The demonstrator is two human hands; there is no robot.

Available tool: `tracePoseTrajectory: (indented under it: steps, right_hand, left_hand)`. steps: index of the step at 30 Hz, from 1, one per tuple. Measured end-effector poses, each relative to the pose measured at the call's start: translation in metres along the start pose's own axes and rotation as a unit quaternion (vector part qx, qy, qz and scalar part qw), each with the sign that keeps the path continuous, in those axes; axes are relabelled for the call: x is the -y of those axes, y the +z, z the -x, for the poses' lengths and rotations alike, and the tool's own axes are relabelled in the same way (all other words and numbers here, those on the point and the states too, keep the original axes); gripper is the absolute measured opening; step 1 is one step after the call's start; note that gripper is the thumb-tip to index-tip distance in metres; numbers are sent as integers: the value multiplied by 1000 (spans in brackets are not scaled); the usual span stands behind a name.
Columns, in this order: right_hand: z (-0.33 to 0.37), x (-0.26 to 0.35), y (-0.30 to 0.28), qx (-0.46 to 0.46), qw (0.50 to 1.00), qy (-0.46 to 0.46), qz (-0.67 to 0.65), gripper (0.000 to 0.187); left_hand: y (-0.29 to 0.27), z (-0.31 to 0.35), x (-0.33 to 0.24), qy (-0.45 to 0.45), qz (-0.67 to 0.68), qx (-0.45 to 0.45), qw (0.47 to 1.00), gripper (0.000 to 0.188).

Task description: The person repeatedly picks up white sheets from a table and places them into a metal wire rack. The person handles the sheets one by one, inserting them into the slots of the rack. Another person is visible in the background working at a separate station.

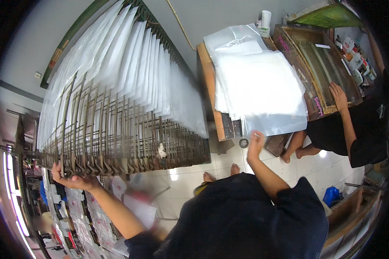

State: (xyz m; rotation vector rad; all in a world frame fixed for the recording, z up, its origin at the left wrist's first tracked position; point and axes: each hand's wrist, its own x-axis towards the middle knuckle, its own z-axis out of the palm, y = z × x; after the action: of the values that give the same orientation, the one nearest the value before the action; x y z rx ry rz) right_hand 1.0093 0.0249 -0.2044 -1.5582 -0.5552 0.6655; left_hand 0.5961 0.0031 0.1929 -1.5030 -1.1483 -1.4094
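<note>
The wire rack [110, 149] stands with its row of coiled hinges along the edge nearest the person. Thin translucent sheets [132, 60] lean in its tiers, fanned out; those at the rack's left end slant up and to the right, while those at its right end stand closer to upright.

To the right of the rack, a loose stack of clear and whitish sheets [259, 84] lies flat on a wooden bench [210, 88]. The stack is turned slightly, its sides running from upper left to lower right; its outline is near square, so I cannot tell which axis is longer. A clear sheet pokes out beyond its top left corner, another along its near edge.

The left hand [73, 179] is palm up with fingers curled at the rack's near left corner; whether it closes on the wire, I cannot tell. The right hand [256, 140], blurred and loosely bent, is right of the rack at the stack's near edge; any hold on a sheet is unclear.

Farther right of the rack, a shallow wooden tray [282, 43] contains a dark panel [317, 58] with a white strip, and a co-worker's hand [338, 96] lies over its near side. Beyond the tray are crowded bottles and tubs [356, 60], contents indistinct.
</note>
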Motion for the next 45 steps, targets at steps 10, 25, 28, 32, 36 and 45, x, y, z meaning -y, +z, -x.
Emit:
tracePoseTrajectory:
  steps: [10, 25, 28, 32, 36, 45]
  right_hand:
    - [-123, -53, -74, -130, 914, 310, -227, 58]
    - [-138, 0, -52, -256, 940, 226, 8, 60]
    - [-148, -9, -58, -269, 937, 220, 36, 62]
    - [-146, 1, -54, -259, 935, 238, 50, 61]
    - [-142, 2, -60, -213, 947, 224, 89, 55]
    - [-163, -73, -75, -240, 932, 259, 78, 56]
  left_hand:
    - [-2, 4, 11, -16, 42, -8, 999, 68]
    - [-3, 1, 5, 10, 37, 4, 999, 71]
    - [1, -1, 2, 11, 44, 0, 999, 71]
    - [0, 1, 8, 15, 54, -4, 998, 71]
    - [2, 3, 6, 4, 61, -9, 998, 72]
    - [9, -4, -3, 13, 44, -16, 999, 75]
